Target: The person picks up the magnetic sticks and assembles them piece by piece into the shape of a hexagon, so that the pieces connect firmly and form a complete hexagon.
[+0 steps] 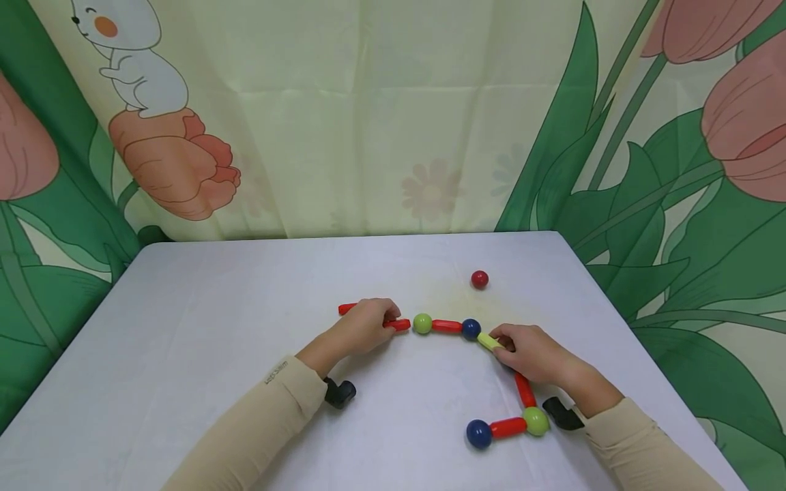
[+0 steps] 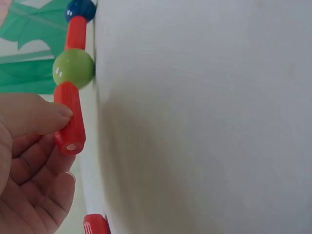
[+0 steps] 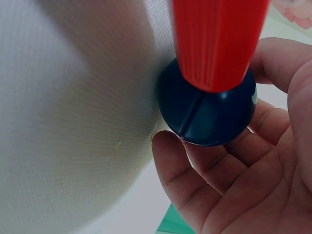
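Observation:
My left hand (image 1: 364, 327) pinches a red rod (image 1: 399, 325) between thumb and fingers, its end close to a green ball (image 1: 422, 323). In the left wrist view that rod (image 2: 70, 119) appears to meet the green ball (image 2: 74, 68). From the ball a chain runs right through a red rod (image 1: 447, 326) and a blue ball (image 1: 471, 329) to a yellow-green rod (image 1: 488, 341), which my right hand (image 1: 533, 351) grips. In the right wrist view a blue ball (image 3: 207, 117) under a red rod (image 3: 219, 44) lies by the curled fingers of my right hand (image 3: 248, 170).
Below my right hand, a red rod (image 1: 525, 390), green ball (image 1: 536, 421), red rod (image 1: 508, 428) and blue ball (image 1: 479, 434) continue the chain. A loose red ball (image 1: 479, 279) lies farther back. Another red rod (image 1: 346, 309) is behind my left hand.

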`<action>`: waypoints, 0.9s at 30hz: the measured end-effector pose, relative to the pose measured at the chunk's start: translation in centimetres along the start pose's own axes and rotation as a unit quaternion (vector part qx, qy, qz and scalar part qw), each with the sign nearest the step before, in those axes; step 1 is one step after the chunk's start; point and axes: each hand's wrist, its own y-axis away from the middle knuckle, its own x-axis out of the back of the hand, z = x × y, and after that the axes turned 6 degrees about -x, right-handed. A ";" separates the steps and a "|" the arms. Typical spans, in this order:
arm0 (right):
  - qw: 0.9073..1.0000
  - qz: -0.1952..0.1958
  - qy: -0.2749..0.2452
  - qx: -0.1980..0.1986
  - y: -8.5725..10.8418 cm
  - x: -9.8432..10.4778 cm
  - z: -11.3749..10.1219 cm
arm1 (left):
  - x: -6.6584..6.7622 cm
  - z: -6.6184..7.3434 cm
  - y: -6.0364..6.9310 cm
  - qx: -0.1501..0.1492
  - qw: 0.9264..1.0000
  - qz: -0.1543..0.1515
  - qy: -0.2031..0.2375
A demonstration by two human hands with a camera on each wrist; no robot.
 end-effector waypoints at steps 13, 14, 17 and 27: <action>1.000 -0.004 0.003 -0.001 0.2 0.2 -0.2 | 0.0 0.8 -0.5 0.009 1.000 -0.016 -0.001; 1.000 -0.005 0.004 -0.002 0.2 0.2 -0.2 | -0.1 0.8 -0.6 0.009 1.000 -0.016 -0.003; 1.000 -0.006 0.006 0.000 0.4 0.4 -0.2 | -0.1 0.8 -0.8 0.006 1.000 -0.016 0.000; 1.000 -0.022 -0.018 -0.010 0.8 0.8 -0.5 | -0.3 1.0 -1.9 0.009 1.000 -0.026 0.013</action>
